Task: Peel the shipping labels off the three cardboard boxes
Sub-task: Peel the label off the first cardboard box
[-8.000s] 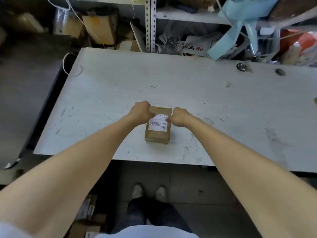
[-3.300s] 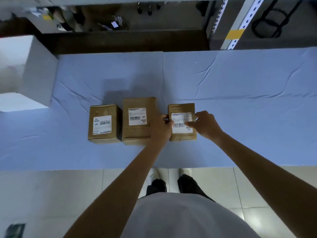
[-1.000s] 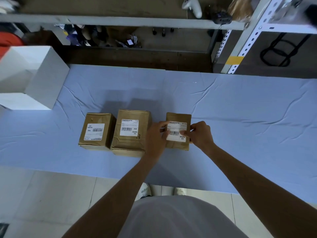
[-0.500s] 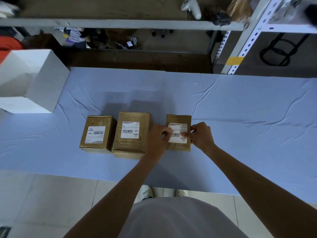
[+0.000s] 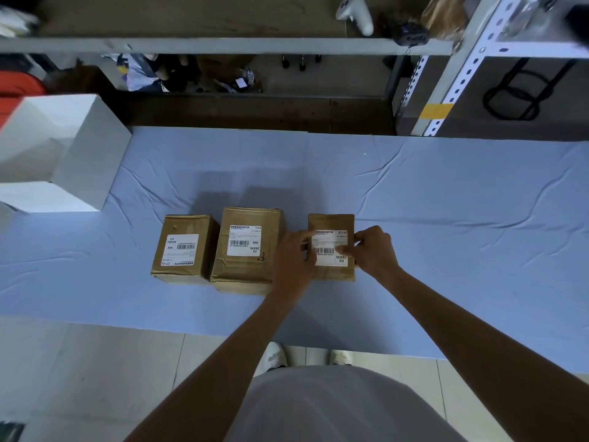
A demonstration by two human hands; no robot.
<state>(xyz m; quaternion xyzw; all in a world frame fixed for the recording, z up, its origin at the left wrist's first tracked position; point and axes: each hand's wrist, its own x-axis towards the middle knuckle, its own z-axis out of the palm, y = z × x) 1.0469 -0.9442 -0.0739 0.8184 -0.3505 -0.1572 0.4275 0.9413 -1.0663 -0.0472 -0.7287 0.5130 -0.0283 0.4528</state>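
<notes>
Nothing's been peeled yet by the look of it: all three labels seem to be stuck flat. The right box is parked around the middle of the cloth-covered desk, and its label is the one being worked on. The box is gripped on its left side by the left hand, forefinger laid on the label's far-left corner, and held on its right side by the right hand, thumb pressed on the label by the barcode. Whether a corner has been lifted can't be told. Biggest risk, probably: the thin white paper gets torn if it's pulled too fast, or the brown cardboard's top skin gets ripped off with it. The box looks small and light, so it could get dragged or tipped on the wrinkly blue cloth if it isn't held down. The middle box, bigger and creased, and the left box are set just beside each other, same matte cardboard, same rectangular stickers
</notes>
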